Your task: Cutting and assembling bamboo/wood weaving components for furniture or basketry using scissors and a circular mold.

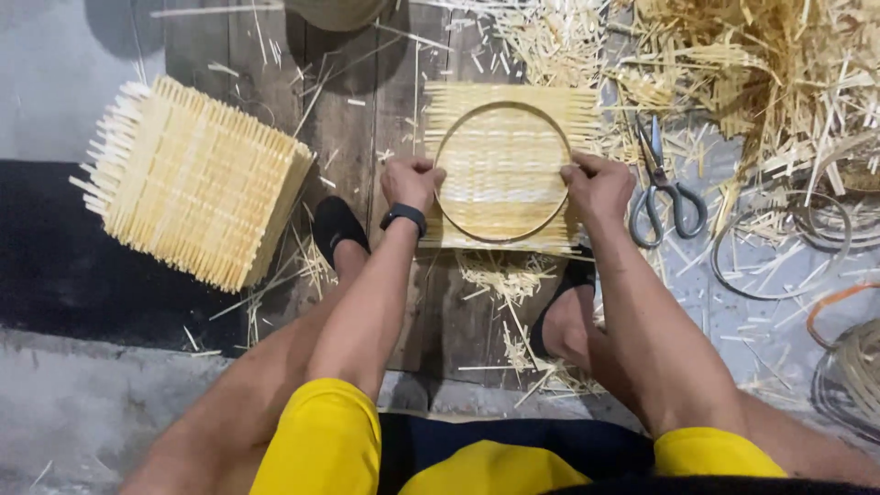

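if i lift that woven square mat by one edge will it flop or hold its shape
The woven mat looks made of thin flat strips, so it is probably light and would likely bend somewhat rather than stay rigid. Its loose strip ends at the edges seem apt to snag or fray. The left hand and right hand press a thin hoop onto it, which may stiffen it.
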